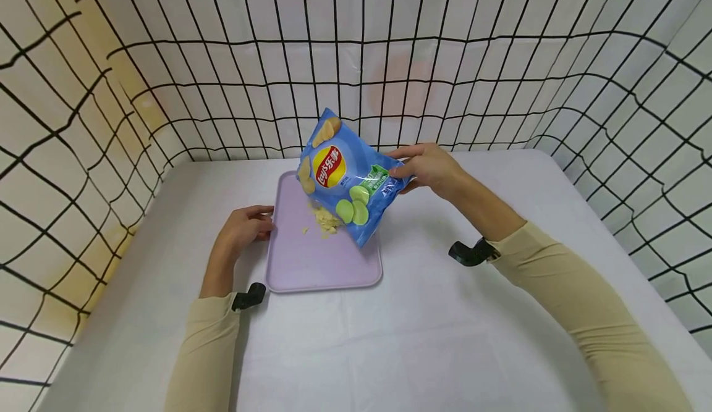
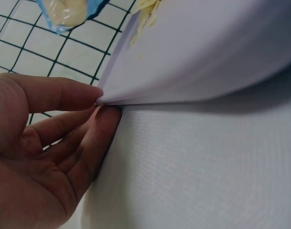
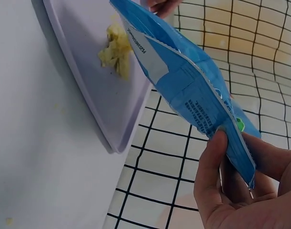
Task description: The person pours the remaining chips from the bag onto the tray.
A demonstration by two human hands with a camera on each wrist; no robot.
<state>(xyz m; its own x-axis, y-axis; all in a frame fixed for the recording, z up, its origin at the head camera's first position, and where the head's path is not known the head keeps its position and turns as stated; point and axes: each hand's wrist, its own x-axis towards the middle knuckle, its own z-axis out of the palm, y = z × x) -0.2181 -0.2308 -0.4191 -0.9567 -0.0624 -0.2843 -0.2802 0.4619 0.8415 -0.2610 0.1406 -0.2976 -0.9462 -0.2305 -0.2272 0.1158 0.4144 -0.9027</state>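
Note:
My right hand (image 1: pixel 434 168) pinches one end of a blue Lay's potato chip bag (image 1: pixel 356 180) between thumb and fingers. The bag is tilted over a light purple tray (image 1: pixel 311 270), its other end up and to the left. A small heap of broken pale yellow chips (image 1: pixel 327 219) lies on the tray, partly covered by the bag in the head view. At the tray's left edge, my left hand (image 1: pixel 245 230) grips the rim, with the thumb (image 2: pixel 69 95) above and fingers underneath in the left wrist view. The right wrist view shows the bag's printed back seam.
The tray rests on a table with a white cover (image 1: pixel 423 325). Black wire grid panels (image 1: pixel 356 60) stand along the back and both sides. A tiny yellow crumb (image 3: pixel 9 221) lies on the cover in the right wrist view.

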